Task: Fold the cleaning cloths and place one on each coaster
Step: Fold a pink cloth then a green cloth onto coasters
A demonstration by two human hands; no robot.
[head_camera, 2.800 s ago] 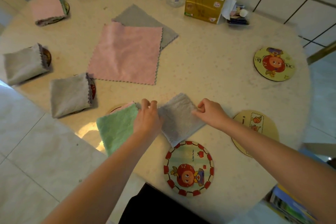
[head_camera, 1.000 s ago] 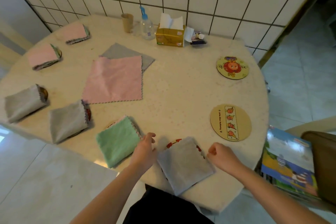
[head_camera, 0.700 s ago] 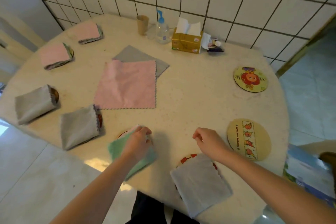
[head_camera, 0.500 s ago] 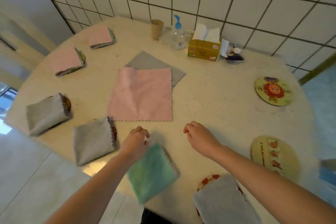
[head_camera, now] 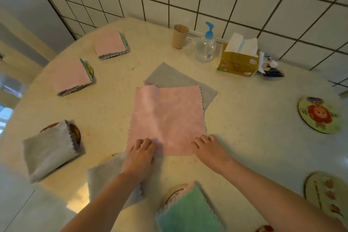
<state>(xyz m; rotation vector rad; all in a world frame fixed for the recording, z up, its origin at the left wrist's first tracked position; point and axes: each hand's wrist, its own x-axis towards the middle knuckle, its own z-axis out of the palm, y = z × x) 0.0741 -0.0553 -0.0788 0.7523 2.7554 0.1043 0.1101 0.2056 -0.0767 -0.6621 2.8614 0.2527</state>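
Note:
A flat pink cloth (head_camera: 165, 118) lies unfolded in the middle of the round table (head_camera: 254, 128), overlapping a flat grey cloth (head_camera: 169, 77) behind it. My left hand (head_camera: 140, 153) pinches the pink cloth's near left corner. My right hand (head_camera: 209, 149) pinches its near right corner. Folded cloths sit on coasters around the left rim: two pink (head_camera: 110, 44) (head_camera: 69, 76), a grey one (head_camera: 50, 149), another grey one (head_camera: 105, 177) under my left forearm, and a green one (head_camera: 188, 211) near me. Two coasters (head_camera: 320, 115) (head_camera: 327, 194) on the right are bare.
A paper cup (head_camera: 180, 36), a pump bottle (head_camera: 206, 45), a yellow tissue box (head_camera: 237, 60) and small items (head_camera: 269, 68) stand along the tiled wall at the back. The table's curved edge runs down the left side, with floor below.
I set the folded grey cloth on the near coaster and let it go. Both hands moved forward to the pink cloth's near corners. The view shifted forward.

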